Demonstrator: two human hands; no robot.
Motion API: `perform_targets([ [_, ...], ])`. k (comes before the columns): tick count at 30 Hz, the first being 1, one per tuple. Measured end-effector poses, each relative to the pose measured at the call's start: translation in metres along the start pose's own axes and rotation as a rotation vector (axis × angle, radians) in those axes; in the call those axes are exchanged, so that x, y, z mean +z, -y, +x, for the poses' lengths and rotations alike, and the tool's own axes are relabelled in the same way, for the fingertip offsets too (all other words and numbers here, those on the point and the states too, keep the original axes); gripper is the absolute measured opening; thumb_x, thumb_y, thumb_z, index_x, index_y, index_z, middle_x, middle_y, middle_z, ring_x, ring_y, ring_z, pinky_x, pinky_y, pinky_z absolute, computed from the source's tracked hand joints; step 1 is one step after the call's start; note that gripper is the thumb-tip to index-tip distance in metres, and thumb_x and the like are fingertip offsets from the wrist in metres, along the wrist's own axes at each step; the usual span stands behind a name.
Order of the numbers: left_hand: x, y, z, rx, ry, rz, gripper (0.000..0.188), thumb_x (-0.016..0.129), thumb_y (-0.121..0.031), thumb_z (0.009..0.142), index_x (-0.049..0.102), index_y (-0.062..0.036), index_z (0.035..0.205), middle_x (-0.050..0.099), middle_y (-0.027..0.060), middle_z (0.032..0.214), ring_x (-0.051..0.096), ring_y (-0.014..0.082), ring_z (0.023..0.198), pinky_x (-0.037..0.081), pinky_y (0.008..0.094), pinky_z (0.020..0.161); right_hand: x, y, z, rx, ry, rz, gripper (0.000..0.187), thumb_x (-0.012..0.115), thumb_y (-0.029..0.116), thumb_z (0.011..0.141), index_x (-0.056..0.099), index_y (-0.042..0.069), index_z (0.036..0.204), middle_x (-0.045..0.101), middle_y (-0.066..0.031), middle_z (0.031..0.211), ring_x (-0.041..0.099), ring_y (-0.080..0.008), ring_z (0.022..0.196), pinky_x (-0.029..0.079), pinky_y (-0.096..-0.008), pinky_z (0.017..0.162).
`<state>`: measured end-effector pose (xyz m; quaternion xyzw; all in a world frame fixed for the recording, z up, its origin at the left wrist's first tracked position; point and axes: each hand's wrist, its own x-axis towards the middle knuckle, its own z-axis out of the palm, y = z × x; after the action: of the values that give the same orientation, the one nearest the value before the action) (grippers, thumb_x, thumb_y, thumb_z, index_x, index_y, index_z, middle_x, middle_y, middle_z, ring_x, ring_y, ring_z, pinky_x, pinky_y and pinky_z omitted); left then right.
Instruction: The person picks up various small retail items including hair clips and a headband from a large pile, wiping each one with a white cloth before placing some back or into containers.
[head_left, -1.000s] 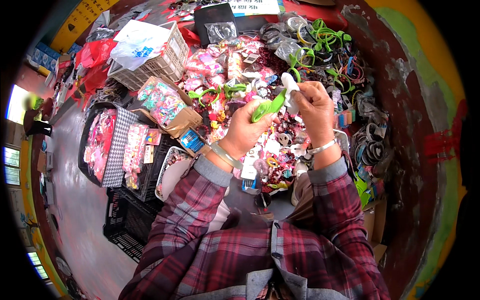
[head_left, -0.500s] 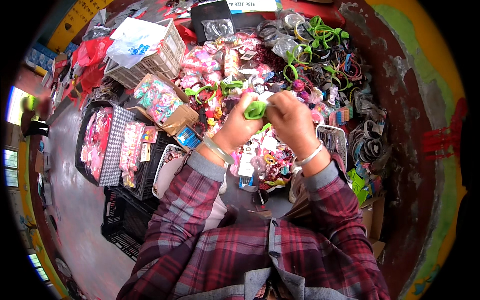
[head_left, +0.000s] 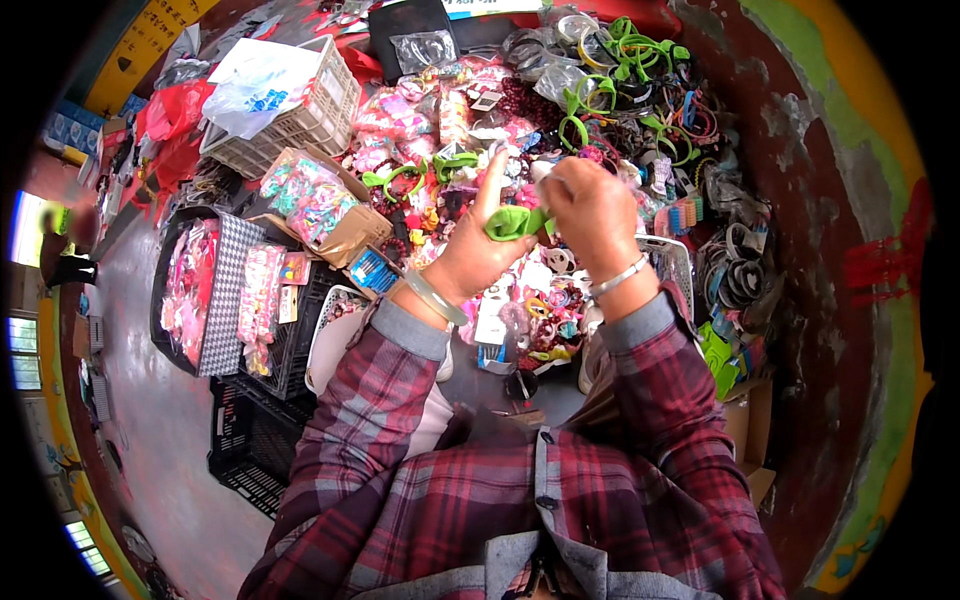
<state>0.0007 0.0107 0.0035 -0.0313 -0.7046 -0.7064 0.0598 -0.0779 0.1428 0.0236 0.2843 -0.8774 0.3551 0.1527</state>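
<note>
My left hand point(head_left: 466, 248) holds a bright green fabric piece point(head_left: 512, 223), with one finger stretched upward. The piece has the same colour as the green headbands lying about, but its full shape is hidden. Close beside it, my right hand point(head_left: 597, 208) is closed, fingers bent in a pinch near the green piece's right end. Something small and white shows by its fingertips; I cannot tell what it is. Under both hands spreads a pile of mixed hair accessories. A green headband point(head_left: 405, 184) lies in it beyond my left hand.
Left of the pile stand a pale plastic crate point(head_left: 335, 98), a cardboard box point(head_left: 362, 228) of packets, a houndstooth-patterned bin point(head_left: 222, 300) and a black crate point(head_left: 245, 440). More green headbands point(head_left: 640, 55) lie at the far right. A white basket point(head_left: 668, 247) is beside my right wrist.
My hands were close together on the green piece; now a small gap shows between them. A finger of my left hand has stretched upward, and the view has shifted slightly.
</note>
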Motion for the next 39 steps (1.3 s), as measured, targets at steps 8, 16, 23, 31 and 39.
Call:
perform_targets([
  [8, 0.001, -0.004, -0.001, 0.02, -0.017, 0.016, 0.084, 0.057, 0.006, 0.077, 0.004, -0.0051, 0.141, 0.057, 0.0023, 0.089, 0.053, 0.0063, 0.078, 0.044, 0.0225, 0.074, 0.013, 0.0, -0.007, -0.106, -0.069, 0.1, 0.013, 0.06, 0.018, 0.074, 0.056, 0.01, 0.065, 0.058, -0.0076, 0.067, 0.058, -0.0287, 0.059, 0.048, -0.038, 0.052],
  [16, -0.007, 0.012, 0.005, 0.148, -0.118, 0.167, 0.084, 0.058, 0.008, 0.075, 0.006, -0.0055, 0.141, 0.059, 0.0031, 0.094, 0.054, 0.0069, 0.082, 0.044, 0.0247, 0.077, 0.012, 0.024, -0.02, -0.19, -0.036, 0.096, 0.01, 0.061, 0.018, 0.075, 0.054, 0.011, 0.074, 0.056, -0.0081, 0.069, 0.057, -0.0296, 0.06, 0.046, -0.0395, 0.051],
  [23, -0.003, -0.009, -0.002, 0.057, -0.004, -0.057, 0.081, 0.055, 0.005, 0.078, 0.005, -0.0061, 0.141, 0.06, 0.0055, 0.09, 0.057, 0.0111, 0.081, 0.046, 0.0272, 0.078, 0.004, -0.012, 0.002, 0.127, 0.025, 0.168, 0.017, 0.062, 0.021, 0.076, 0.055, 0.008, 0.068, 0.058, -0.0105, 0.069, 0.059, -0.0289, 0.059, 0.046, -0.0376, 0.049],
  [31, 0.003, -0.005, -0.004, 0.102, 0.007, -0.06, 0.088, 0.057, 0.007, 0.072, 0.003, -0.0048, 0.14, 0.058, 0.006, 0.08, 0.052, 0.0093, 0.067, 0.043, 0.0233, 0.069, 0.004, -0.013, 0.008, 0.219, -0.045, 0.231, 0.023, 0.062, 0.022, 0.077, 0.054, 0.006, 0.064, 0.055, -0.0099, 0.058, 0.057, -0.0306, 0.055, 0.044, -0.0375, 0.049],
  [39, -0.001, -0.006, -0.004, 0.127, -0.027, 0.085, 0.08, 0.056, 0.005, 0.077, 0.007, -0.0047, 0.14, 0.057, 0.0032, 0.079, 0.052, 0.0063, 0.074, 0.042, 0.0209, 0.069, 0.017, -0.004, -0.005, -0.058, -0.145, 0.182, 0.011, 0.063, 0.013, 0.073, 0.054, 0.009, 0.069, 0.054, -0.0092, 0.062, 0.056, -0.0287, 0.057, 0.044, -0.0365, 0.049],
])
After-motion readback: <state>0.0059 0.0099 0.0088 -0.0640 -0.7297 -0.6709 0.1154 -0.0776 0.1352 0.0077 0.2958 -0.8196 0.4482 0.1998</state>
